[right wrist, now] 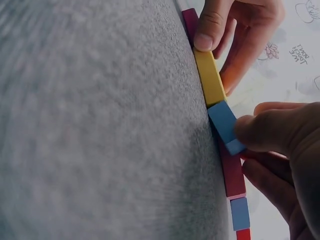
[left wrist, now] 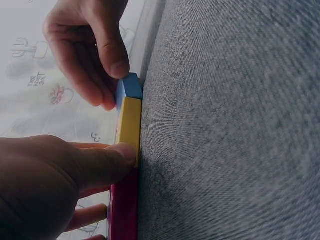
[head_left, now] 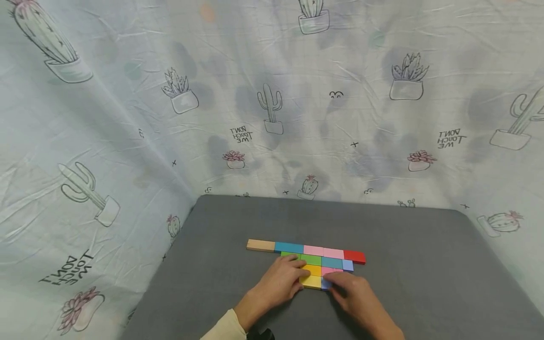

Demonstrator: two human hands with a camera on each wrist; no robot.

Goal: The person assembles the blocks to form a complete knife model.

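Flat coloured blocks lie edge to edge in rows on a grey table. My left hand rests over their left side, fingers fairly straight, its thumb touching the near face of a yellow block. Beside that, a magenta block is partly covered by the same hand. My right hand pinches a small blue block between thumb and fingers at the right end of the yellow one. In the right wrist view the blue block sits tilted, in front of a pink block.
The farthest row holds a wooden-coloured block, a teal block, two pink blocks and a red block. Below it lie green blocks, another teal one and a light blue block. Cactus-printed cloth surrounds the grey table.
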